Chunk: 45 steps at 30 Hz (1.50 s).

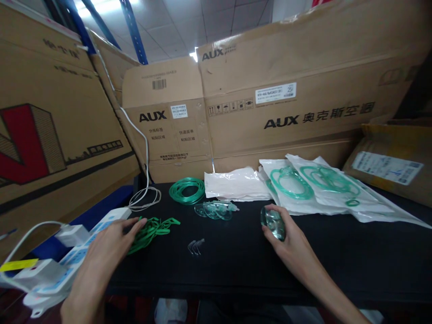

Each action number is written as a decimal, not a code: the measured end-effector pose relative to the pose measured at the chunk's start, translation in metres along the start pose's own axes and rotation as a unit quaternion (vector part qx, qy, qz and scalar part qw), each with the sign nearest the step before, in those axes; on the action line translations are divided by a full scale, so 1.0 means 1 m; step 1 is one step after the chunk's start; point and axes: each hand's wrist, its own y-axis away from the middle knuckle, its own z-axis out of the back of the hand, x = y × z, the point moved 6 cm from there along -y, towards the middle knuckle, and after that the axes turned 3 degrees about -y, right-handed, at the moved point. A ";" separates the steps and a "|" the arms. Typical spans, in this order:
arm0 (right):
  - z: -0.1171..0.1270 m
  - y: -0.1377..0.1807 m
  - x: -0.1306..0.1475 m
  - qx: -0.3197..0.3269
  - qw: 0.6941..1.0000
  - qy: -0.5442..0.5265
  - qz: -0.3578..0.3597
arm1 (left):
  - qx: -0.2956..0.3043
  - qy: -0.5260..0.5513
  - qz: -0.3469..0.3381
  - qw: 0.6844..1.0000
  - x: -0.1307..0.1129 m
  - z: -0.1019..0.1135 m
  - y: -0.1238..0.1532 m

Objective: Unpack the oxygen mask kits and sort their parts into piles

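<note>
My left hand (113, 240) is at the left of the black table, its thumb and fingers closed at the edge of a loose bundle of green elastic straps (155, 231). Most of its fingertips are hidden behind the thumb and the straps. In my right hand (286, 229) is a clear, greenish oxygen mask (274, 223), gripped between thumb and fingers just above the table. Between the hands lie several stacked clear masks (218, 210). Nearer to me are a few small bent metal strips (196, 246).
A coil of green tubing (186, 191) lies at the back, beside white bags (236, 184). Bagged masks with tubing (292, 182) are at the back right. A power strip (76, 256) with plugs and a white cable borders the left side. Cardboard boxes (236, 135) wall off the back.
</note>
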 end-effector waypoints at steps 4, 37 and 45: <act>-0.003 0.000 0.001 0.011 1.000 -0.007 0.013 | 0.032 -0.004 0.015 0.999 0.008 -0.008 -0.006; -0.015 0.017 0.037 0.229 0.946 -0.229 0.029 | 0.293 0.538 -0.257 0.747 -0.236 -0.086 0.074; -0.023 0.019 0.035 0.258 0.911 -0.322 -0.015 | 0.373 0.586 -0.189 0.694 -0.235 -0.091 0.081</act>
